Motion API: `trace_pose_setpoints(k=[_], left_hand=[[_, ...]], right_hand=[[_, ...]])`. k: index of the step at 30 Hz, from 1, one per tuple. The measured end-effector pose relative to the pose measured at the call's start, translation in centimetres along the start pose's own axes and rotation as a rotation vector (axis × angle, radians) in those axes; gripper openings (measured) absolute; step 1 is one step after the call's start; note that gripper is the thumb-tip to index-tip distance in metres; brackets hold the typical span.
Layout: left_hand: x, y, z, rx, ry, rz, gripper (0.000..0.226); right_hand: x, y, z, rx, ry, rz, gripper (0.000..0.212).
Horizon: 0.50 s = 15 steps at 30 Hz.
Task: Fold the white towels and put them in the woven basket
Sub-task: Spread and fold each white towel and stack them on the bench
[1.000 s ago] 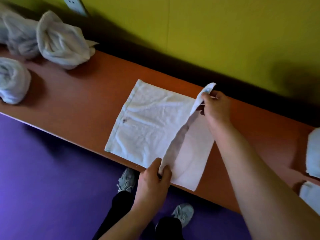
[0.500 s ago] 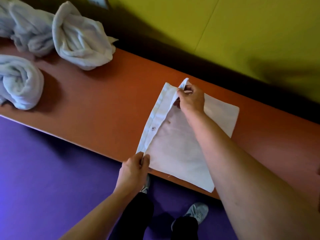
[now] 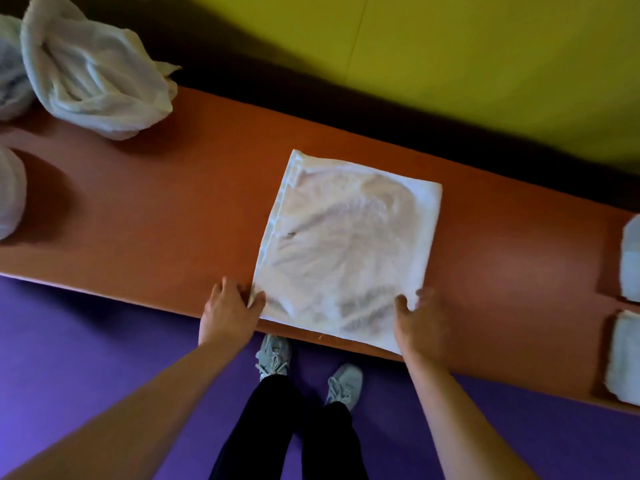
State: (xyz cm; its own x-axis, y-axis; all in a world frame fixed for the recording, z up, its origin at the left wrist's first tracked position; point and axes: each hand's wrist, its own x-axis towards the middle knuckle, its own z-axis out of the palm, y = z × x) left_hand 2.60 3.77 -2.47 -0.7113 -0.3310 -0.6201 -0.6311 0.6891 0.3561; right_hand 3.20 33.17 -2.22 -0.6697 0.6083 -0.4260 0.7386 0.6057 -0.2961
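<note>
- I see the left hand at the near left corner of the folded white towel, thumb and fingers pinching that corner's edge.
- The right hand rests on the towel's near right corner, fingers loosely spread and flat, nothing gripped; it is blurred, so I cannot tell finer finger detail.
- The towel lies flat on the orange bench, its near edge close to the bench's front edge, which its near right corner slightly overhangs.
- At far left I make out crumpled white towels: a big bundle, another cut by the frame, and a rolled one nearer.
- At the right edge sit two folded towels, one beyond the other, well apart from the flat towel.
- Behind the bench is a yellow-green wall; below it a purple floor, with grey sneakers and dark trousers.
- I see no woven basket in view.
</note>
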Motion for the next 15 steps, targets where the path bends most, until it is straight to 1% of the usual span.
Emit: trace_pose_setpoints(k=[2,3,6,8,10,11,15], left_hand=[[0.0,0.4,0.6,-0.052,0.000,-0.027,0.047],[0.0,0.6,1.0,-0.065,-0.011,-0.045,0.051],[-0.1,1.1,1.5,-0.141,-0.010,-0.137,0.055],[0.1,1.1,1.4,-0.128,0.002,-0.145,0.046],[0.0,0.8,1.3,-0.046,-0.043,-0.097,0.029],[-0.2,0.6,1.3,-0.038,-0.064,-0.079,0.025],[-2.3,0.3,1.6,-0.181,-0.104,-0.084,0.017]], right_hand=[[-1.1,3.3,0.1,-0.065,-0.045,0.124,0.044],[-1.6,4.5,0.2,-0.068,-0.094,0.144,0.045],[-2.4,6.5,1.1,0.027,-0.179,0.094,0.031],[-2.4,6.9,1.2,0.167,-0.180,0.089,0.020],[-2.5,6.9,0.8,0.292,-0.166,0.097,0.011],[-2.6,7.0,0.4,0.339,-0.157,0.100,0.009],[-3.2,8.6,-0.6,0.428,-0.186,0.079,0.013]])
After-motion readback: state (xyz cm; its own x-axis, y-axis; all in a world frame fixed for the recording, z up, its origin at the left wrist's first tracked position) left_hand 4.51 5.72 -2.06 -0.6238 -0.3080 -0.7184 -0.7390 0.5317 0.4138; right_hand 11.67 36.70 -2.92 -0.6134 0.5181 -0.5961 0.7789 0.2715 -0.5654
